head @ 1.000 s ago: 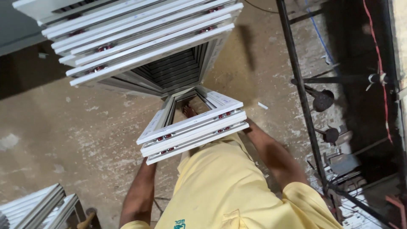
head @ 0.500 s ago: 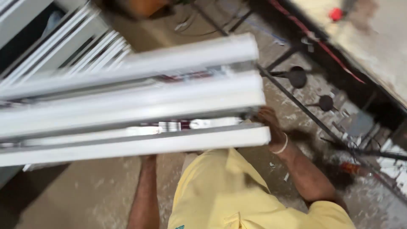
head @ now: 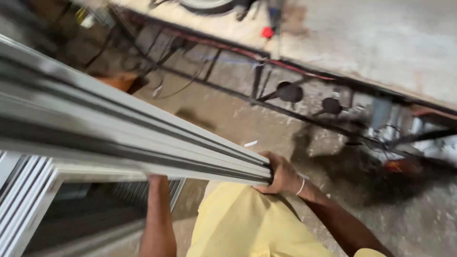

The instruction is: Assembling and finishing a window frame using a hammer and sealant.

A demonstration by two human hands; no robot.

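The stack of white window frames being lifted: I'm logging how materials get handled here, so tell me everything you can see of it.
The stack of white window frames is several long, pale profiles layered together, with dark grooves between them; the material looks like plastic or painted metal. It is held off the floor, slanting from upper left down to lower right, blurred by motion. The right hand grips its lower right end; the left hand, mostly hidden behind the stack, reaches up to its underside. More white frames stand below it.
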